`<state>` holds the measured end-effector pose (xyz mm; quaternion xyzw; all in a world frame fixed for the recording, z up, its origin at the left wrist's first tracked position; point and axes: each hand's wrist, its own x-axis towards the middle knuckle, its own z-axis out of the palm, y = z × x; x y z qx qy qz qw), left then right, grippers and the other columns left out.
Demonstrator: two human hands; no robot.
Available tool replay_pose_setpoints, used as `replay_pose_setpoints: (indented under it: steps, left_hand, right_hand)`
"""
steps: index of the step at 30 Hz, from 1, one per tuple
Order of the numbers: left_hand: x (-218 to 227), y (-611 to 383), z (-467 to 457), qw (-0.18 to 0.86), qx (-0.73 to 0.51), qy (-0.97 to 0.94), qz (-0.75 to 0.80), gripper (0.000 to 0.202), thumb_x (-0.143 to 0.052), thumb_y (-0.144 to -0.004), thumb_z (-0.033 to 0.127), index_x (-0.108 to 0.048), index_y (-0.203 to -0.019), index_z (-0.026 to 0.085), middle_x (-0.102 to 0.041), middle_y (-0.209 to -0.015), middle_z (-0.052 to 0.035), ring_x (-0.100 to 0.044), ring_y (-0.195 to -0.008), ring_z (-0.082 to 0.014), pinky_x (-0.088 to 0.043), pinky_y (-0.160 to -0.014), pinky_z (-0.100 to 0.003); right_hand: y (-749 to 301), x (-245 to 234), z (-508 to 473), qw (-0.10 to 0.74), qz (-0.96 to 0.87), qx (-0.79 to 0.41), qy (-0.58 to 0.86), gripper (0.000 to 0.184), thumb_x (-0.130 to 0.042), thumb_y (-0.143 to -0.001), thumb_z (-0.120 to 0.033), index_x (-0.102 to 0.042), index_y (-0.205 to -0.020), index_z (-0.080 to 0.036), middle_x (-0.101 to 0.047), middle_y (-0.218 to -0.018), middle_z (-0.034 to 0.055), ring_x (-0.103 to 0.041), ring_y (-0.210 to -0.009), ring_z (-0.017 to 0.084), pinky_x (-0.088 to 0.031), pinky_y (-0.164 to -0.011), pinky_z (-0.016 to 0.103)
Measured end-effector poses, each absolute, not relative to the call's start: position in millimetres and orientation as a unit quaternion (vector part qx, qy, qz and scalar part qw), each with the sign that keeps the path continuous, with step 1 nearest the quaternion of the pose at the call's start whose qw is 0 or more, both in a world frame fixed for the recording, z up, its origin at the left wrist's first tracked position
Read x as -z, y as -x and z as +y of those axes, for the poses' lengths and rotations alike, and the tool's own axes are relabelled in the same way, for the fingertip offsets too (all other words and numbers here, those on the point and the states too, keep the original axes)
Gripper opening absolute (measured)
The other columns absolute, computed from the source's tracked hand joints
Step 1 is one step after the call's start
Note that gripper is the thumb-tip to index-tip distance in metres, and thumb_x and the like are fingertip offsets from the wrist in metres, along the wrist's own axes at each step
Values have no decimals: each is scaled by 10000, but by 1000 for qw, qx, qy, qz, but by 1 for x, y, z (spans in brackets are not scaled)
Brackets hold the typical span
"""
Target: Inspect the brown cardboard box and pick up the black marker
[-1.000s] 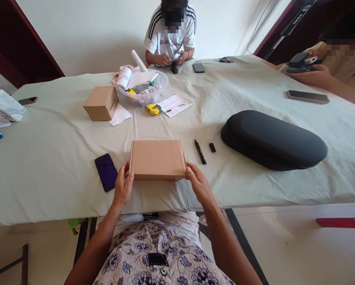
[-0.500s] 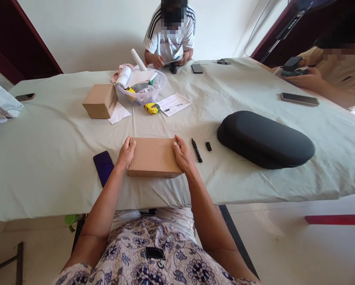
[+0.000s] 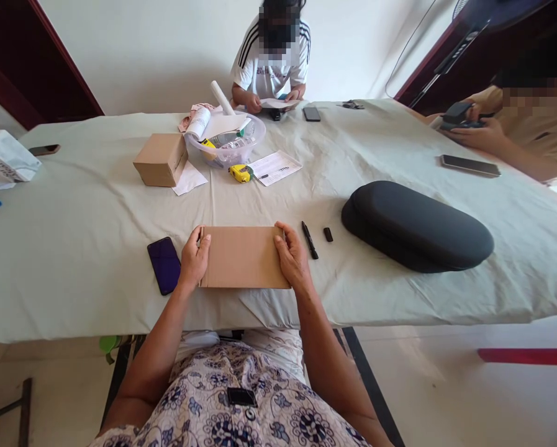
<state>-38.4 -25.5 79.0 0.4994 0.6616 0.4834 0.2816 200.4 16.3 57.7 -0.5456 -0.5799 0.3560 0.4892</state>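
Note:
A brown cardboard box point(image 3: 243, 257) is held between my two hands near the table's front edge. My left hand point(image 3: 195, 256) grips its left end, thumb on the top face and fingers round the side. The right end is gripped by my right hand point(image 3: 291, 253) in the same way. Whether the underside touches the cloth is hidden. Just left of my left hand lies a dark phone point(image 3: 163, 265). To the right of my right hand are a black marker point(image 3: 310, 239) and its separate cap point(image 3: 328, 234).
A large black case point(image 3: 418, 226) lies at the right. Farther back are another cardboard box point(image 3: 161, 160), a plastic basin point(image 3: 254, 143) of odds and ends, a yellow tape measure point(image 3: 240, 173) and a printed sheet point(image 3: 277, 167). Two people sit at the table's far and right sides.
The box has tilted in my hands: its top face shows more squarely and its front side is now out of sight. The camera view has shifted slightly.

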Motion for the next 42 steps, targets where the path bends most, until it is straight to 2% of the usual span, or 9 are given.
replay_pose_setpoints:
  steps: [5,9,16,20,24,28,32,36,42]
  left_hand:
    - [-87,35,-31,174,-541,-540,621,458,-498,-964,485,-570,-1310,194,-653,-1346,-127,-615,-1262,-239,-472,-1102,-394]
    - [-84,32,-27,177,-589,-564,551,387,-523,-968,488,-553,-1241,217,-585,-1437,-126,-530,-1378,-213,-401,-1178,-381]
    - [-83,25,-30,168,-614,-529,561,341,-554,-936,538,-551,-1025,209,-641,-1265,-137,-615,-1209,-207,-504,-992,-349]
    - [-92,25,-28,152,-579,-534,597,261,-573,-927,460,-543,-1007,213,-657,-1230,-123,-631,-1153,-200,-517,-896,-317]
    - [-104,19,-28,24,-486,-584,650,226,-589,-914,419,-551,-964,202,-677,-1084,-112,-638,-1067,-226,-505,-921,-356]
    - [-119,1,-32,-80,-331,-616,710,416,-637,-859,583,-609,-971,184,-656,-1030,-134,-625,-1011,-291,-507,-840,-392]
    - [-126,-13,-33,-115,-248,-613,742,597,-616,-791,743,-646,-990,181,-619,-1046,-151,-599,-999,-320,-494,-792,-396]
    - [-122,-11,-32,-97,-288,-619,724,599,-588,-797,761,-640,-969,191,-587,-1021,-141,-565,-1013,-321,-484,-777,-379]
    - [-114,-4,-35,-74,-335,-632,695,557,-559,-849,710,-632,-1030,188,-572,-1086,-150,-536,-1082,-328,-492,-829,-396]
  right_hand:
    - [-200,-72,11,556,-607,-306,478,448,-541,-912,-404,-573,-1318,-218,-632,-1344,108,-606,-1219,239,-482,-1075,457]
    - [-197,-71,10,609,-584,-311,437,371,-574,-910,-408,-596,-1235,-229,-637,-1338,109,-568,-1315,231,-452,-1132,448]
    - [-196,-68,8,654,-513,-324,452,258,-586,-917,-464,-662,-934,-218,-725,-1096,77,-659,-1124,216,-478,-1073,444]
    - [-195,-77,12,627,-508,-319,496,271,-588,-887,-477,-639,-875,-211,-725,-1034,71,-663,-1055,217,-520,-943,396]
    - [-185,-90,8,563,-564,-202,570,244,-633,-840,-456,-599,-843,-214,-667,-969,63,-628,-968,215,-505,-859,368]
    - [-173,-97,0,470,-624,-69,620,356,-696,-785,-550,-614,-869,-214,-620,-975,78,-574,-946,248,-473,-894,423]
    - [-166,-96,-3,425,-636,-16,644,406,-697,-790,-589,-647,-926,-209,-630,-1016,96,-558,-958,275,-449,-884,446]
    - [-174,-95,-1,450,-646,-52,614,375,-675,-825,-586,-665,-922,-224,-646,-1023,94,-571,-961,267,-449,-914,452]
    - [-196,-85,-3,549,-634,-185,512,301,-465,-986,-448,-682,-946,-244,-706,-1069,86,-629,-1071,242,-481,-1003,443]
